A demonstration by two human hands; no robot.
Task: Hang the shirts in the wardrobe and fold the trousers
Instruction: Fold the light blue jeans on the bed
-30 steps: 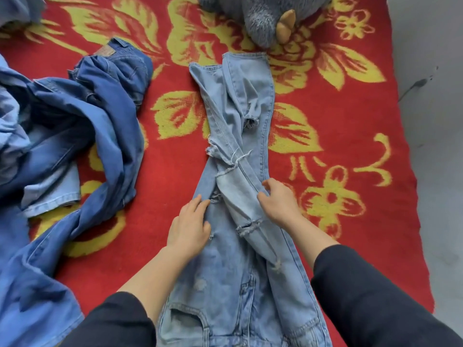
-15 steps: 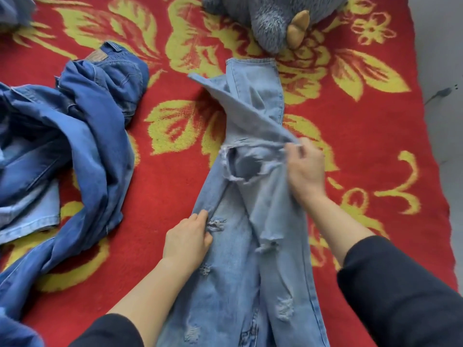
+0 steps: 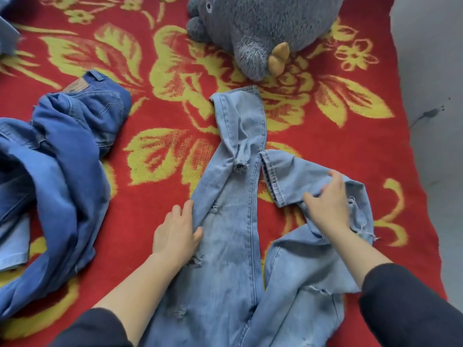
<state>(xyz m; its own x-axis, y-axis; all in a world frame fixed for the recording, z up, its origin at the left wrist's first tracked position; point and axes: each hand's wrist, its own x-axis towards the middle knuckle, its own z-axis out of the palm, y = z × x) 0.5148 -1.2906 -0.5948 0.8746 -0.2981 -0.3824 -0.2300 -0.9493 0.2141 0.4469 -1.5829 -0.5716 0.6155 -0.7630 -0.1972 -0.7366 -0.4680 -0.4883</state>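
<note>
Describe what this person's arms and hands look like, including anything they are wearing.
Both arms are in dark, black-looking long sleeves, the left sleeve and the right sleeve, which end short of the wrists and leave the forearms bare. The left hand and right hand are bare: no gloves, rings or watch show.

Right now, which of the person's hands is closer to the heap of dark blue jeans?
Left. The left hand holds the edge of the light blue jeans, just right of the dark blue jeans. The right hand grips their other leg, farther right.
</note>
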